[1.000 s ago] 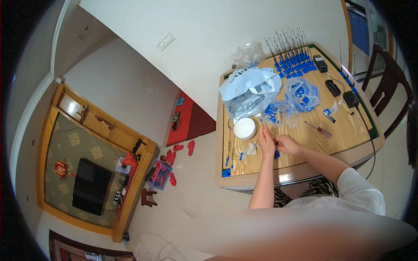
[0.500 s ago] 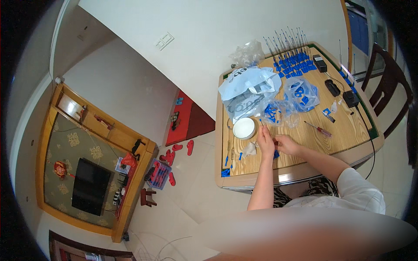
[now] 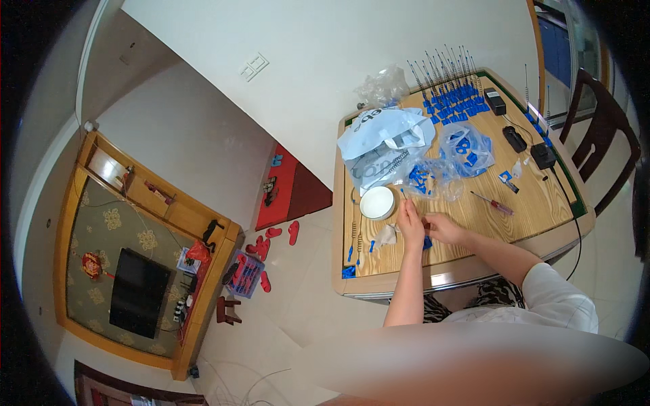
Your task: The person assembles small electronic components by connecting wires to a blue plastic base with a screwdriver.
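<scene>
Both my hands are close together over the near part of the wooden table [image 3: 467, 260]. My left hand [image 3: 409, 224] is closed around a thin rod [image 3: 403, 193], whose blue tip pokes out above the fingers. Pinched together beside it, my right hand [image 3: 443, 229] hides whatever is between its fingertips. A blue piece [image 3: 427, 242] shows just below the hands; whether it is held or lies on the table I cannot tell. To the left are a white bowl [image 3: 377, 203] and a crumpled whitish scrap [image 3: 386, 235]. A screwdriver [image 3: 500, 206] with a red handle lies to the right.
Several spring rods on blue bases [image 3: 457, 101] stand at the back. Nearer are a pale blue plastic bag [image 3: 386, 139] and a clear bag [image 3: 467, 150] of blue parts. A black adapter [image 3: 542, 155] with a cable sits at right, near a dark chair [image 3: 606, 135].
The whole view has shifted very slightly. Both hands keep nearly the same place and grip, with the blue-tipped rod still in the left.
</scene>
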Demonstrator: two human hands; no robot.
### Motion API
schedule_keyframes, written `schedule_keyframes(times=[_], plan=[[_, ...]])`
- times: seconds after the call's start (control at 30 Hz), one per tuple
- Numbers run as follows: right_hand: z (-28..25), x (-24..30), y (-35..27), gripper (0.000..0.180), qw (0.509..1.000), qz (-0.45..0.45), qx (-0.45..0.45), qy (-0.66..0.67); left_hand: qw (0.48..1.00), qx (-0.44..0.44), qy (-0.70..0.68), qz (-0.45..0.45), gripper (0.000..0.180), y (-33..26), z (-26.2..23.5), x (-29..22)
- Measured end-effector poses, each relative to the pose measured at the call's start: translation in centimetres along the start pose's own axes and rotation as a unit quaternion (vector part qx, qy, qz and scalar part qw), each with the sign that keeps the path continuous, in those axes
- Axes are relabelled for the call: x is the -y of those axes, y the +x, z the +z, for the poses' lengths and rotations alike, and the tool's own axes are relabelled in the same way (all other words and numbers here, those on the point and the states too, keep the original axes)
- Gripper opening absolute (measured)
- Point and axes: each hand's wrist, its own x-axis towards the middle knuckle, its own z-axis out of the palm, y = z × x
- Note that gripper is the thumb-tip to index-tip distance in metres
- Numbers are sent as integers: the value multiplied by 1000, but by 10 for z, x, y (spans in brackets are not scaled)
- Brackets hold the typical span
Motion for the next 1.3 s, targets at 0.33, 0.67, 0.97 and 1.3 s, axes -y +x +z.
schedule_keyframes(times=[0.33, 0.67, 0.97, 1.3], plan=[[2, 2, -1, 13, 999, 23, -1, 50, 1000, -12, 8, 9, 30, 1, 1, 3], [4, -4, -2, 14, 998, 34, -5, 55, 1000, -2, -27, -4, 28, 1, 1, 7], [-2, 12, -1, 13, 999, 23, 3, 30, 999, 2, -45, -4, 26, 2, -1, 8], [-2, 13, 0, 13, 1000, 11, -3, 25, 1000, -3, -17, -8, 25, 1, -2, 4]])
